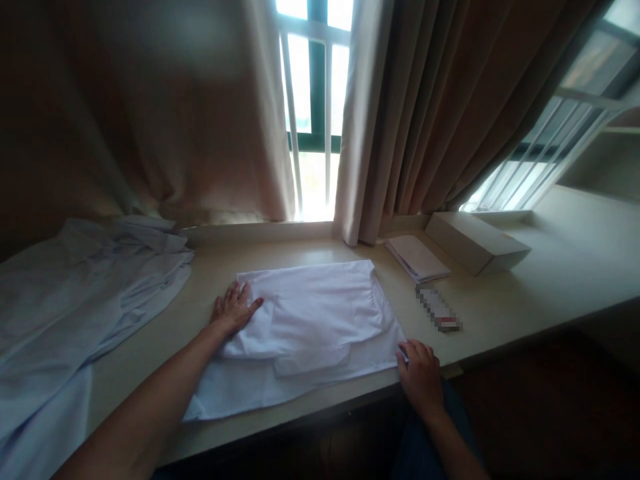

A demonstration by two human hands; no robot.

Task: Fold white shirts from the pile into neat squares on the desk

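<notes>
A white garment (320, 307), perhaps a shirt or coat, lies partly folded on the pale desk. Its upper layers are stacked over a wider bottom layer that sticks out toward the front edge and the right. My left hand (234, 308) rests flat on the left side of the folded part, fingers spread. At the garment's front right corner, my right hand (421, 373) pinches the fabric edge between thumb and fingers, close to the desk's front edge.
White cloth garments (100, 287) lie heaped on the desk (550, 267) at left. Toward the right are a folded white cloth (419, 257), a long pale box (477, 243) and a small blurred-out item (439, 309). Brown curtains (420, 100) and barred windows (313, 100) stand behind.
</notes>
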